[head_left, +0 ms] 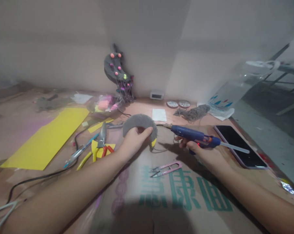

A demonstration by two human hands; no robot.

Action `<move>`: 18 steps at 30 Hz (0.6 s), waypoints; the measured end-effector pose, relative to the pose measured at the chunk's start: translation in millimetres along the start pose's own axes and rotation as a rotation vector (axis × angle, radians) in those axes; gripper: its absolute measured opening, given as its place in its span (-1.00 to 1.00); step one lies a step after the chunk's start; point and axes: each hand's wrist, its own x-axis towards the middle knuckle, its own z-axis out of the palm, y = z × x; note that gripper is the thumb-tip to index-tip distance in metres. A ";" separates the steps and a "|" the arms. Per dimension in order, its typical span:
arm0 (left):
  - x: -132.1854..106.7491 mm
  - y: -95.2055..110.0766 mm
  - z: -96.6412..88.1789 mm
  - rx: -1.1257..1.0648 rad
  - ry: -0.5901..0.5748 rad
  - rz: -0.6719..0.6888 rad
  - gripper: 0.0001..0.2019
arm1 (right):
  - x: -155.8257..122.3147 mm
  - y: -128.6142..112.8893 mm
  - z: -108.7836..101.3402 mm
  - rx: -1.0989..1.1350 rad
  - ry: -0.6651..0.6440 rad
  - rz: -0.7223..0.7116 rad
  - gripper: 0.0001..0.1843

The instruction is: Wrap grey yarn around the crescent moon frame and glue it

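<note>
My left hand (134,140) grips a grey yarn-wrapped crescent (140,123) with a yellow tip, held just above a brown cardboard sheet (161,198) printed with green characters. My right hand (205,152) is wrapped round a blue hot glue gun (195,136), its nozzle pointing left at the crescent's right end. A clear glue stick juts from the gun's back. A pair of pink thread snips (166,169) lies on the cardboard between my hands.
A black phone (239,146) lies right of the gun. Left are pliers and shears (101,146), a pen, a yellow sheet (49,138) and a black cable. At the back stand a grey beaded crescent (117,73), a bowl of pompoms (105,105), yarn (193,113), a plastic bag.
</note>
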 end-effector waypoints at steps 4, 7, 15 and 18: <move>-1.5 3.2 -2.5 0.016 -0.035 0.023 -0.58 | -6.3 -3.6 9.4 0.049 -0.127 0.000 -0.76; -0.9 2.0 -3.6 0.026 -0.024 0.046 -0.57 | -8.2 -0.6 11.6 0.015 -0.137 -0.018 -0.76; -5.7 7.5 -5.5 0.116 0.013 0.052 -0.51 | -9.6 -8.8 8.4 -0.046 -0.217 0.153 -0.69; -5.5 8.6 -4.9 0.087 0.005 0.092 -0.54 | -9.5 -12.6 8.1 -0.049 -0.256 0.199 -0.65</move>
